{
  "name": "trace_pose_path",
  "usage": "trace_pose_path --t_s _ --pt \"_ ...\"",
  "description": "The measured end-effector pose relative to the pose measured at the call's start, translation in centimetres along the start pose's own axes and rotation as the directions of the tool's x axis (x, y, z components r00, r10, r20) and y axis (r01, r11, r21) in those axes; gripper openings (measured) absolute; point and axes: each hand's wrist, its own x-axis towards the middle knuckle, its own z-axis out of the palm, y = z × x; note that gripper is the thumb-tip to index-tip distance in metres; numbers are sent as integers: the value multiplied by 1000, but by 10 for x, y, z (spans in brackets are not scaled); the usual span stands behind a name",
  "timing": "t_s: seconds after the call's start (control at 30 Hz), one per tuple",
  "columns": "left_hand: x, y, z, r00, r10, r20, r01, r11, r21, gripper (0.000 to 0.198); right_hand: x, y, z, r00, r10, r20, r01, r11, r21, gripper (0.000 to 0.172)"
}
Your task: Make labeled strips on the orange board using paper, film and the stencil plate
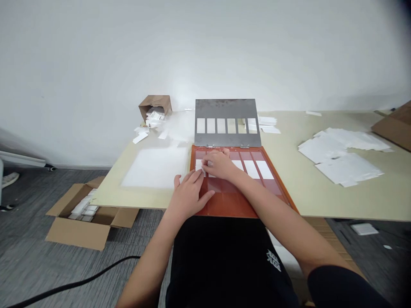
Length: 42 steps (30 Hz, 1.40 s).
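In front of me lies a reddish-orange board (pixel 229 205) with a row of white cards (pixel 251 169) set in its slots. A dark metal plate with window cut-outs (pixel 224 105) is hinged to the board's far edge and stands raised. My left hand (pixel 188 194) rests at the board's left edge, thumb spread, fingertips touching the leftmost card (pixel 199 164). My right hand (pixel 218 164) reaches across the board with fingers curled and pinched at that same card, meeting the left fingertips. Whatever sits between the right fingertips is hidden.
A white translucent sheet (pixel 154 167) covers the table's left part. Behind it a small brown box (pixel 156 101) spills white pieces. White sheets (pixel 343 156) are piled on the right, near a cardboard box (pixel 394 126). An open carton (pixel 80 231) and a black cable (pixel 80 280) are below on the left.
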Motion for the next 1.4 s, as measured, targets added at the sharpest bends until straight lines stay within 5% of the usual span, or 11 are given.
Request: trace_pose_path --t_s 0.53,0.97,1.4 --pt "-1 15 -2 999 -46 -1 46 999 8 55 -5 1 -1 992 -126 19 127 990 -63 30" --pt "-63 46 -2 997 -79 1 79 989 124 69 -65 -27 0 977 -211 -14 210 976 -55 25" --pt "-70 46 16 995 -90 -51 98 974 202 74 -68 -25 2 978 -207 -37 206 978 -28 27"
